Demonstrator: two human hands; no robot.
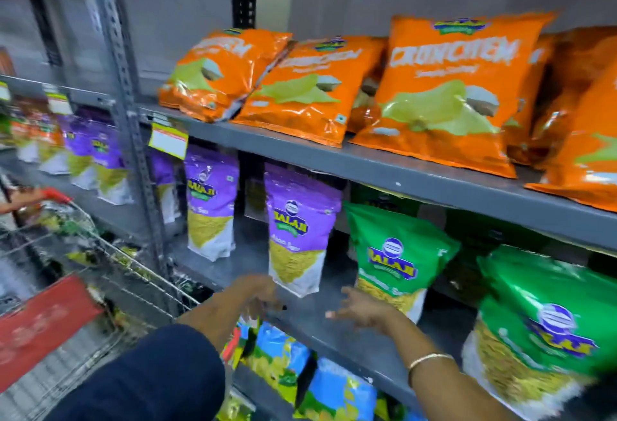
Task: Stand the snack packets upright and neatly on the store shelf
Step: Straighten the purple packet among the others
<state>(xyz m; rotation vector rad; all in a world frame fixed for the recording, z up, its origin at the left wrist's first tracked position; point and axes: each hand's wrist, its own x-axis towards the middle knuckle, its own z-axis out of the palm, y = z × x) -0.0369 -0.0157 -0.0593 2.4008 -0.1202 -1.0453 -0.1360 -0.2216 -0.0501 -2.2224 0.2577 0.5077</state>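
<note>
Now both hands reach the middle shelf point(320, 323): left hand point(258, 293), fingers curled loosely, empty, at seven o'clock of the upright purple packet point(298, 230); right hand point(362, 308), fingers spread, empty, just below the leaning green packet point(394, 253).

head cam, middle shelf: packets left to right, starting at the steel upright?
purple packet → purple packet nearest the hands → green packet → large green packet at the right edge. Both hands hover at the shelf's front, holding nothing.
</note>
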